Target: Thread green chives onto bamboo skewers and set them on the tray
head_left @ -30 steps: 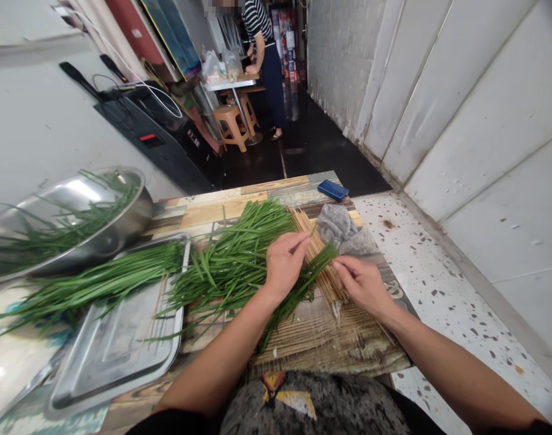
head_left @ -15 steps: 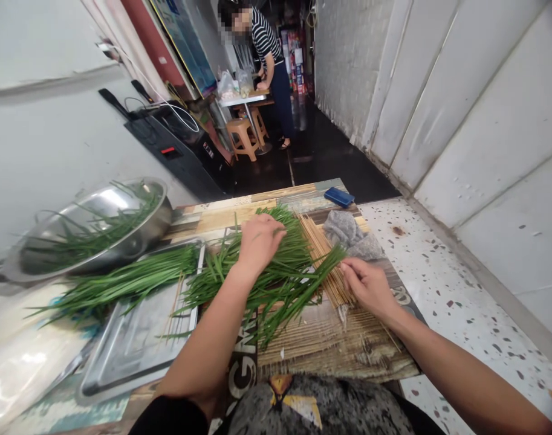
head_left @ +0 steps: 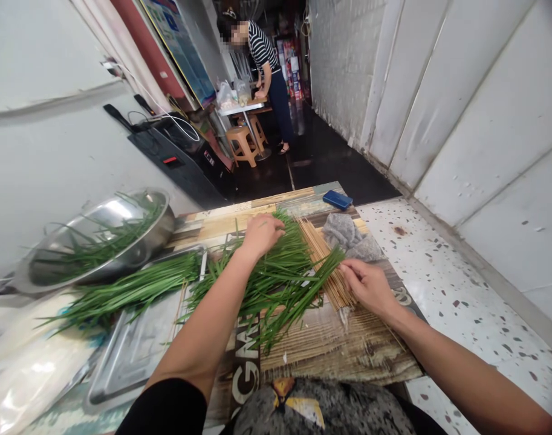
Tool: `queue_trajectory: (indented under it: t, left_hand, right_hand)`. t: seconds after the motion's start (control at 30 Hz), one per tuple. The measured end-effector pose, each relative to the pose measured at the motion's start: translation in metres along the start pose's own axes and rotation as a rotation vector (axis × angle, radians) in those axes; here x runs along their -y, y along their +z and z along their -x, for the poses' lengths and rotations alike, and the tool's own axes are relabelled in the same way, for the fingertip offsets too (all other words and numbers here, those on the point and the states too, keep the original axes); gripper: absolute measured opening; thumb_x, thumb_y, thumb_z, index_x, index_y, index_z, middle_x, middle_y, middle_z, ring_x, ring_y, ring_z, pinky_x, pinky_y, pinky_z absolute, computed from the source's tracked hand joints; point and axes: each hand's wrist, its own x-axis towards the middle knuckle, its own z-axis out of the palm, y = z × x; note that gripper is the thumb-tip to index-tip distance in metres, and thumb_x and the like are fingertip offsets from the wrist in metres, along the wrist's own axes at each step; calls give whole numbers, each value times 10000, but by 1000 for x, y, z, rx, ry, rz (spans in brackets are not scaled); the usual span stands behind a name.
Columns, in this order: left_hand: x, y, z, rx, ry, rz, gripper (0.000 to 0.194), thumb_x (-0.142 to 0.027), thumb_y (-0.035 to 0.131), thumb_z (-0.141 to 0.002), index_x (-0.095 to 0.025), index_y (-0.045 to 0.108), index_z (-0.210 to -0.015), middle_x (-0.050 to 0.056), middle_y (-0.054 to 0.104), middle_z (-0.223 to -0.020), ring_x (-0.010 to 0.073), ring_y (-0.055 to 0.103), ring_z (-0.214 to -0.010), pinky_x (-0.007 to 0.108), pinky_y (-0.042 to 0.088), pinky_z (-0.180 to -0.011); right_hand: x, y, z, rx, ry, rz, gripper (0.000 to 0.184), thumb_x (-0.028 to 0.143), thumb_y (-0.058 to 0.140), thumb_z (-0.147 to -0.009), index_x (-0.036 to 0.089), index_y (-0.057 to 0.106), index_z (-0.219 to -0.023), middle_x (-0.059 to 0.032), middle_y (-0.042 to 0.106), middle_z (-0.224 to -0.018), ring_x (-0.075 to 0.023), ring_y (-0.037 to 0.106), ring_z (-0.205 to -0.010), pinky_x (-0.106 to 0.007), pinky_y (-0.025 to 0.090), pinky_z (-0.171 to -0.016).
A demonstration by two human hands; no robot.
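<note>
My right hand [head_left: 369, 284] pinches one end of a thin bunch of long green garlic chives [head_left: 303, 302]. The bunch slants down to the left, across thin wooden skewers [head_left: 323, 254] lying side by side. Over the far part of a loose pile of chives [head_left: 266, 278], my left hand [head_left: 263, 234] has its fingers curled together. Whatever lies between those fingertips is hidden. A shallow metal tray [head_left: 135, 350], left of the pile, bears more chives laid lengthwise and a few skewers.
A large steel bowl [head_left: 160, 235] of chives stands at the left, with a clear plastic bag [head_left: 31, 374] in front of it. Beyond the skewers lie a grey cloth [head_left: 348, 235] and a blue box [head_left: 338, 199]. A person [head_left: 276, 84] stands at a far table.
My left hand has moved left, away from the chives in my right hand, and over the loose pile. My right hand keeps its pinch. The view has shifted slightly.
</note>
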Motion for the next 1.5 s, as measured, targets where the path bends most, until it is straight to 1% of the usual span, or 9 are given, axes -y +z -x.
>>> queue_trajectory:
  t: [0.13,0.27,0.43,0.63,0.83,0.97,1.07,1.2,1.5]
  left_hand:
    - [0,-1,1,-51,3,-9,180,-334,620,-742,-226,699,-862,52,658,-861,220,545,-883,333,360,-793]
    - [3,3,0,47,-1,-16,141,-330,617,-734,-221,702,-707,42,650,-767,212,558,-818,326,364,-756]
    - [7,8,-2,54,59,-5,171,-306,587,-749,-235,716,-834,45,673,-848,219,568,-884,328,379,-795]
    - [4,6,-4,42,16,22,166,-271,564,-751,-229,714,-810,42,679,-846,210,579,-868,328,397,-810]
    - [-21,3,9,-110,5,171,178,-271,521,-792,-207,679,-842,26,689,-868,181,593,-830,309,415,-812]
    - [-44,8,20,-89,11,351,163,-273,527,-798,-205,670,-834,1,689,-791,150,604,-726,267,447,-729]
    - [-55,13,25,-93,-5,419,147,-272,549,-787,-207,676,-820,-1,696,-803,150,615,-745,263,459,-737]
    - [-61,17,27,-116,-13,439,148,-243,559,-781,-202,691,-832,8,708,-861,164,627,-815,281,463,-800]
    - [-69,18,25,-77,-96,663,153,-228,606,-732,-175,703,-838,11,715,-809,139,639,-715,263,500,-751]
  right_hand:
    - [1,0,0,-5,-14,2,238,303,422,-871,169,598,-785,-10,604,-602,-134,554,-562,-226,391,-547]
    - [0,0,0,-4,-23,-6,237,298,417,-874,173,597,-784,-7,601,-592,-134,556,-561,-225,393,-546]
    - [-1,0,0,-1,-19,-6,228,296,418,-873,178,594,-789,-5,603,-591,-137,565,-571,-225,396,-548]
    - [0,0,0,-5,-17,-4,231,298,419,-871,176,591,-778,-5,598,-589,-135,555,-560,-225,393,-540]
    - [0,0,0,13,-10,-25,241,307,413,-875,177,594,-783,-1,590,-570,-136,555,-561,-224,396,-532]
    - [2,1,0,20,13,-33,246,315,411,-880,182,605,-809,10,568,-530,-137,548,-539,-225,398,-519]
    - [3,1,0,24,18,-42,249,317,410,-880,188,611,-807,11,565,-518,-141,551,-533,-226,399,-511]
    - [4,0,0,32,24,-56,248,315,411,-880,187,612,-812,6,578,-530,-143,562,-546,-225,402,-518]
    - [5,1,0,42,39,-54,238,293,417,-874,179,618,-815,10,572,-521,-136,552,-530,-220,397,-517]
